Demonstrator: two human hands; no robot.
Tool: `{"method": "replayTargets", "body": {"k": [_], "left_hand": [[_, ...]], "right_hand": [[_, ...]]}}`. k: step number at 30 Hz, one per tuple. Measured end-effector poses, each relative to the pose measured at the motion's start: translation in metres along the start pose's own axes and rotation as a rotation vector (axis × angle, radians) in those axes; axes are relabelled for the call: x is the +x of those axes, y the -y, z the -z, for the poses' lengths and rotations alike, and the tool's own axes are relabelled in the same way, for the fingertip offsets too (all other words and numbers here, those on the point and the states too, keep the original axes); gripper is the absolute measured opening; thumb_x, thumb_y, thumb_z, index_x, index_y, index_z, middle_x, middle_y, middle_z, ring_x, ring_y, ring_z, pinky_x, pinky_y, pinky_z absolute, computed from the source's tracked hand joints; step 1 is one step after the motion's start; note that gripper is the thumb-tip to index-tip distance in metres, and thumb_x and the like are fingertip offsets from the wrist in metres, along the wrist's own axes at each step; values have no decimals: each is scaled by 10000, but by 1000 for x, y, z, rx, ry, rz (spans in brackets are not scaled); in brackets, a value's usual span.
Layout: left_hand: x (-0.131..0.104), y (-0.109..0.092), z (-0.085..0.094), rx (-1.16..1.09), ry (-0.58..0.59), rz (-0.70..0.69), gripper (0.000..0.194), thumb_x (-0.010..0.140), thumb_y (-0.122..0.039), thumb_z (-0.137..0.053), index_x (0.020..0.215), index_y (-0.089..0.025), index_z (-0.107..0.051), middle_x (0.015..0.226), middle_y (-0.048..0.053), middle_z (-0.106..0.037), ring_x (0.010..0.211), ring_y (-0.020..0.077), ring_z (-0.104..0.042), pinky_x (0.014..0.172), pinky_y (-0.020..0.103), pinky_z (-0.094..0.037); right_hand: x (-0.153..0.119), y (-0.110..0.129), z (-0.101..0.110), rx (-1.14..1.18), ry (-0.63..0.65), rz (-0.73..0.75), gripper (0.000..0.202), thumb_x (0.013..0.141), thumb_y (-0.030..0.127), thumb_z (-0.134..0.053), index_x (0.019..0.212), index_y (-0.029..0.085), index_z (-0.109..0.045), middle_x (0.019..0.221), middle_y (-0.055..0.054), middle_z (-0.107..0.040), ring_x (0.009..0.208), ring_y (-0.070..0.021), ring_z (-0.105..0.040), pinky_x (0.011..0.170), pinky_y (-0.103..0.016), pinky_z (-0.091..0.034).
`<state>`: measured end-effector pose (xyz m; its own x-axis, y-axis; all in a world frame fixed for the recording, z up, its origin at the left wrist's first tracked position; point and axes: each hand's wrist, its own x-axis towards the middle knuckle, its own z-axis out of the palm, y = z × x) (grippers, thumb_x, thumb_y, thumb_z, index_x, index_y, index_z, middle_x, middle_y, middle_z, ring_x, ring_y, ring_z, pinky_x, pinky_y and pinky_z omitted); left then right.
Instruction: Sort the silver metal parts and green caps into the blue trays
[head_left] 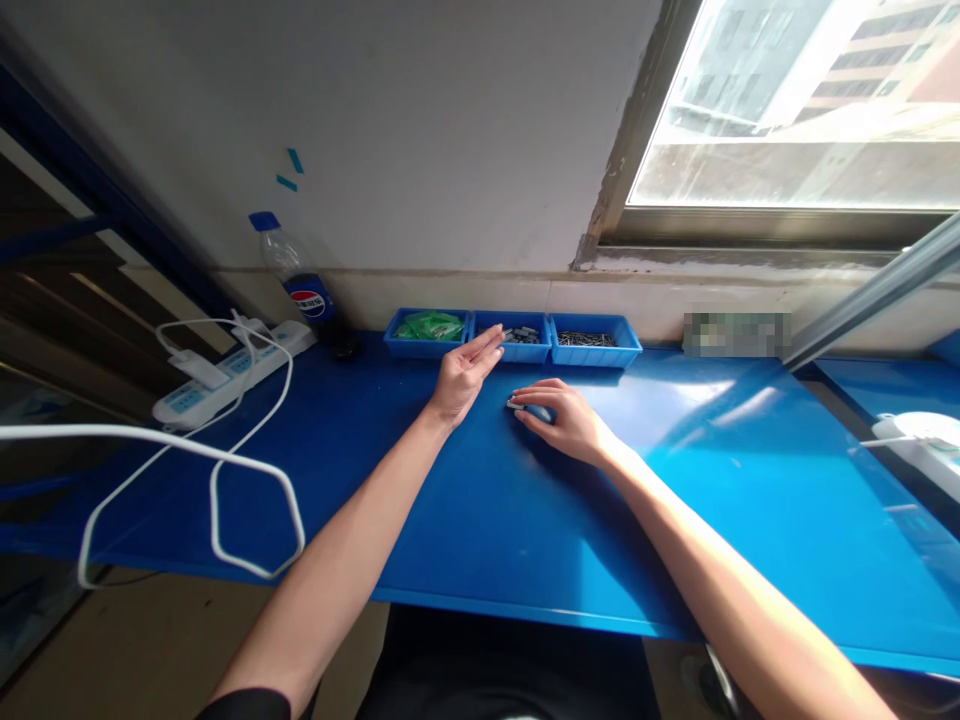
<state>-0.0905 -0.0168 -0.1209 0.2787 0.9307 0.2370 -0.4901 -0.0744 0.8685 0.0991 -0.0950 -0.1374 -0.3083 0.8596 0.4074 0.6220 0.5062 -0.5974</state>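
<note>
My left hand (463,380) is raised in front of the middle blue bin (525,352), its fingers stretched out and nothing visible in it. That bin holds small grey pieces. Low over the blue table, my right hand (562,418) has its thumb and fingers closed around a small light-coloured piece (514,404) at the fingertips. To the left, a blue bin (424,349) holds green plastic bags (429,326). The right blue bin (596,356) contains many thin metal pins or screws (586,340).
A cola bottle (307,296) stands at the back left beside a white power strip (225,385). Its white cable (296,500) loops over the table (495,540). A metal bar (877,290) slants at the right, near another white device (919,440).
</note>
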Motion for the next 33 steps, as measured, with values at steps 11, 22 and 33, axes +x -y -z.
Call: {"method": "replayTargets", "body": {"k": [11, 22, 33], "left_hand": [[-14, 8, -5, 333, 98, 99, 416, 834, -341, -772, 1200, -142, -767, 1158, 148, -780, 984, 264, -759, 900, 379, -582], [-12, 8, -2, 405, 94, 128, 361, 835, -319, -737, 1148, -142, -766, 1109, 131, -786, 905, 229, -751, 818, 352, -594], [-12, 11, -1, 403, 107, 112, 346, 832, -349, -765, 1114, -148, -773, 1011, 111, -798, 883, 219, -752, 784, 315, -587]], "right_hand": [[-1, -21, 5, -118, -147, -150, 160, 919, 251, -638, 959, 253, -792, 1016, -56, -804, 986, -284, -707, 899, -430, -556], [0, -21, 14, -60, -214, -316, 126, 884, 311, -676, 981, 251, -729, 891, -64, -773, 882, -292, -700, 819, -435, -552], [8, 2, 17, 730, -326, -513, 476, 765, 609, -827, 988, 214, -685, 780, -52, -769, 718, -233, -748, 749, -380, -599]]}}
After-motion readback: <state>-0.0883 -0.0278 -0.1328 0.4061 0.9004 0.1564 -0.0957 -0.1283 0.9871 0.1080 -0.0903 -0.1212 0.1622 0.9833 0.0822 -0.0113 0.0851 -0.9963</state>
